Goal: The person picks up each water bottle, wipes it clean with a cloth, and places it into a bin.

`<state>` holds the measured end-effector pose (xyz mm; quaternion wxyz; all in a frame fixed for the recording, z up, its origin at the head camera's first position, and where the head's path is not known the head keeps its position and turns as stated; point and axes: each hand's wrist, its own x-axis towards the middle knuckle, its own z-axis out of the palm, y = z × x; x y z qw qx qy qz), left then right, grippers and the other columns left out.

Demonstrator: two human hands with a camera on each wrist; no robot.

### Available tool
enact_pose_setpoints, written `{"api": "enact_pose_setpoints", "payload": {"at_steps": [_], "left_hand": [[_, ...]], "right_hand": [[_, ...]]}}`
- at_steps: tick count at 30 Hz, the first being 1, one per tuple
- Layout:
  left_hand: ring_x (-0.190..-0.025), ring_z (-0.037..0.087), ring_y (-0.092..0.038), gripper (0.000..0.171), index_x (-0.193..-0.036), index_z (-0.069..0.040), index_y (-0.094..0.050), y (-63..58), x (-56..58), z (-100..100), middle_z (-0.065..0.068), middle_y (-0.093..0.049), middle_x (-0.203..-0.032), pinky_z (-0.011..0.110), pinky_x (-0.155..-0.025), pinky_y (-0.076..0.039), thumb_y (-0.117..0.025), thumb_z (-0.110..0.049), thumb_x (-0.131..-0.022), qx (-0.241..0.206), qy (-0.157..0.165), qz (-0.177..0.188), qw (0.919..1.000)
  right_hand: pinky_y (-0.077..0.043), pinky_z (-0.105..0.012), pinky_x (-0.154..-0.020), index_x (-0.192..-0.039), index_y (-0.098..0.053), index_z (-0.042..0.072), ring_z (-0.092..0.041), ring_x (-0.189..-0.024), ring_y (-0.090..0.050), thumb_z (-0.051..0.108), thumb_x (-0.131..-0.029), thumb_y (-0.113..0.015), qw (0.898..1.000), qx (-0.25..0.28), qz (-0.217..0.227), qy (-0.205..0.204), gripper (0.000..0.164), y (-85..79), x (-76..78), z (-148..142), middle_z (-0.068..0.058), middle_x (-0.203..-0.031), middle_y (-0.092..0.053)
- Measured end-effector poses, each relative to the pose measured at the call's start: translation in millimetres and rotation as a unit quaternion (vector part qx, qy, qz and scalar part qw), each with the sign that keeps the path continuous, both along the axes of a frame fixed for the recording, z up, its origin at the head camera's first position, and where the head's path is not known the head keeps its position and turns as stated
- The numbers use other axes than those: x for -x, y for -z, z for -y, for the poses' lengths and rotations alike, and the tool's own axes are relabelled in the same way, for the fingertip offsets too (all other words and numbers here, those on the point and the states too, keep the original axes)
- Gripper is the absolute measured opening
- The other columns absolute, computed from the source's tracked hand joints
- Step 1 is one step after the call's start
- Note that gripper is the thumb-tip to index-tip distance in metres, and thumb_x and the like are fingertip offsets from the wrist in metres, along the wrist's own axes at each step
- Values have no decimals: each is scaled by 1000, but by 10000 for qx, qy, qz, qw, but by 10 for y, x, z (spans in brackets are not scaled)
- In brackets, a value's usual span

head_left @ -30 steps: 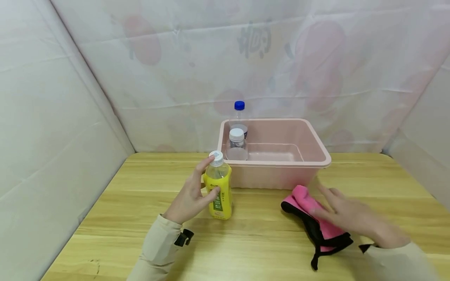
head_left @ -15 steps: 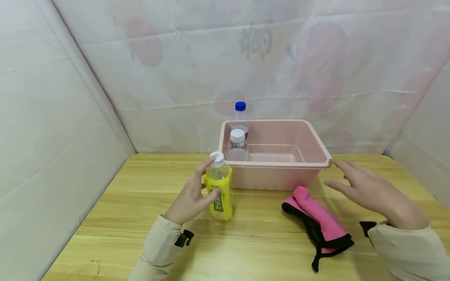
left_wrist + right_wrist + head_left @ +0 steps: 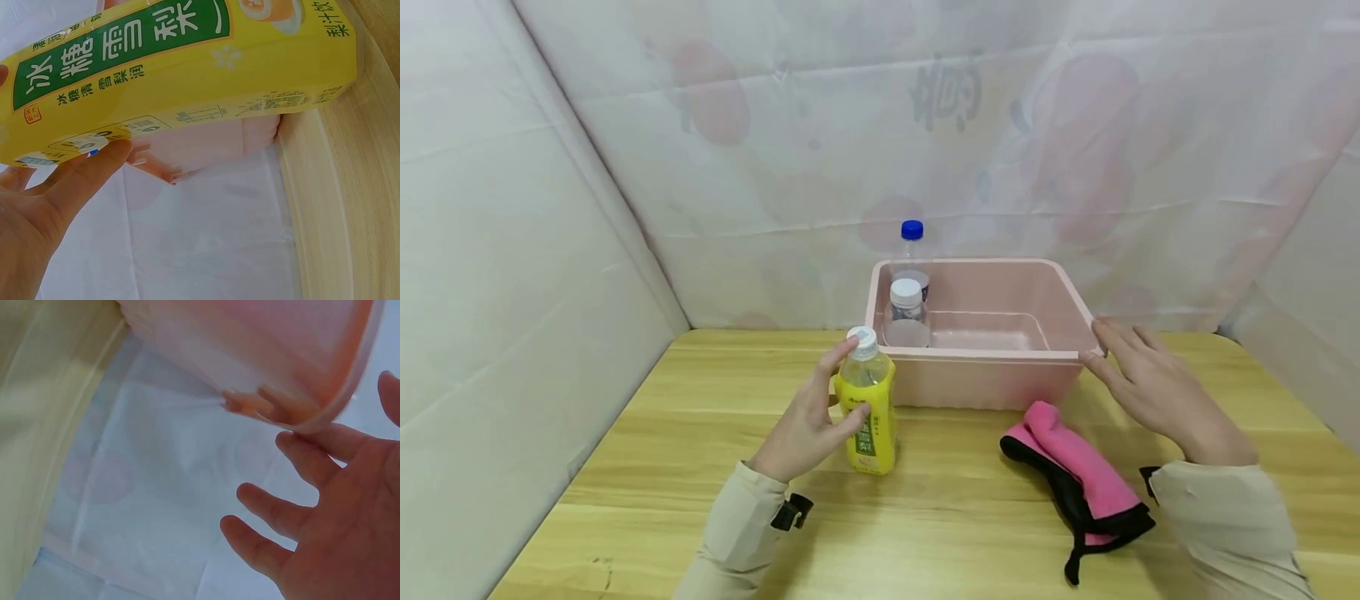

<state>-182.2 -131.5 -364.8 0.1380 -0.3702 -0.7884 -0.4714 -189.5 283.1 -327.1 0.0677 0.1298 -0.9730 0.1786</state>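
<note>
A bottle with a yellow label (image 3: 874, 429) and a white cap stands upright on the table, just in front of the pink bin. My left hand (image 3: 805, 429) holds it, the thumb across the front of the label and a finger up at the cap. In the left wrist view, the label of the bottle (image 3: 187, 69) fills the upper part. My right hand (image 3: 1157, 387) is at the front right corner of the pink plastic bin (image 3: 977, 383), its fingers extended and touching the rim. The right wrist view shows the fingers spread under the bin's rim (image 3: 350, 387).
Inside the bin, at its left, stand a clear bottle with a white cap (image 3: 907, 293) and a bottle with a blue cap (image 3: 912, 230). A folded pink cloth with black trim (image 3: 1078, 471) lies before the bin on the wooden table (image 3: 647, 492). Pale curtains enclose the back and sides.
My right hand has moved from over the pink cloth to the bin's right corner and now touches the rim. My left hand stays on the yellow-labelled bottle.
</note>
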Motion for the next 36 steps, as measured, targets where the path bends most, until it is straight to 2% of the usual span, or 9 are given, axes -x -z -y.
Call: {"api": "enact_pose_setpoints", "payload": {"at_steps": [5, 14, 19, 23, 26, 28, 30, 33, 36], "left_hand": [[-132, 47, -46, 81, -155, -13, -18, -13, 11, -1, 28, -32, -155, 59, -90, -56, -63, 10, -91, -21, 29, -47, 10000], [-131, 48, -47, 81, -155, -12, -21, -4, -6, 52, 27, -34, -155, 58, -89, -57, -66, 9, -91, -31, -127, 42, 9999], [-119, 52, -54, 88, -150, -7, -23, 25, 28, 131, 30, -42, -143, 43, -75, -63, -74, 12, -81, -384, -235, -374, 9983], [-111, 42, -59, 93, -148, -5, -23, 36, 52, 173, 28, -48, -131, 35, -63, -63, -76, 15, -74, -868, 93, -441, 9952], [-109, 27, -58, 88, -145, -2, -25, 19, 49, 179, 24, -47, -126, 36, -60, -63, -75, 15, -75, -1399, 609, -270, 9879], [-109, 21, -57, 82, -141, 0, -26, 3, 37, 173, 20, -46, -127, 38, -63, -64, -78, 9, -79, -1853, 956, -100, 9780], [-112, 18, -57, 78, -136, 2, -24, -10, 25, 166, 15, -47, -127, 39, -68, -64, -81, -2, -83, -2282, 1137, -19, 9670], [-111, 18, -60, 79, -130, 3, -22, -35, 13, 157, 10, -50, -128, 35, -74, -63, -83, -18, -86, -2744, 1073, 12, 9556], [-103, 15, -63, 80, -128, 2, -23, -91, 20, 137, 8, -53, -126, 28, -74, -62, -85, -26, -85, -2998, 668, -3, 9516]], "right_hand": [[-14, -79, -109, -157, -17, -8, -65, -139, -13, 39, -111, -35, 9998, 30, 208, 18, 68, 15, 22, 4, -37, -157, -21], [-21, -77, -108, -158, -20, -5, -61, -140, -21, 40, -110, -40, 9999, 122, 81, 27, 68, 45, 30, 42, -34, -159, -22], [-22, -76, -108, -159, -20, -3, -59, -141, -22, 42, -110, -41, 9996, 237, 157, 65, 70, 51, 44, 93, -32, -160, -21], [-23, -76, -108, -159, -20, -3, -58, -141, -24, 42, -110, -41, 9995, 275, 156, 69, 70, 50, 50, 114, -32, -160, -21], [-23, -76, -108, -159, -20, -2, -58, -141, -24, 43, -110, -40, 9994, 279, 170, 87, 70, 54, 53, 118, -31, -161, -20], [-23, -76, -108, -159, -19, -2, -58, -141, -23, 43, -110, -40, 9994, 278, 187, 97, 70, 58, 54, 118, -31, -161, -19], [-23, -76, -108, -159, -20, -2, -57, -141, -23, 43, -110, -40, 9994, 286, 184, 97, 70, 60, 54, 115, -31, -161, -19], [-23, -76, -108, -159, -20, -3, -57, -141, -23, 42, -110, -41, 9993, 314, 162, 85, 70, 65, 57, 114, -31, -161, -20], [-23, -76, -108, -158, -22, -4, -58, -141, -24, 42, -110, -41, 9992, 365, 152, 70, 69, 72, 68, 121, -32, -160, -21]]}}
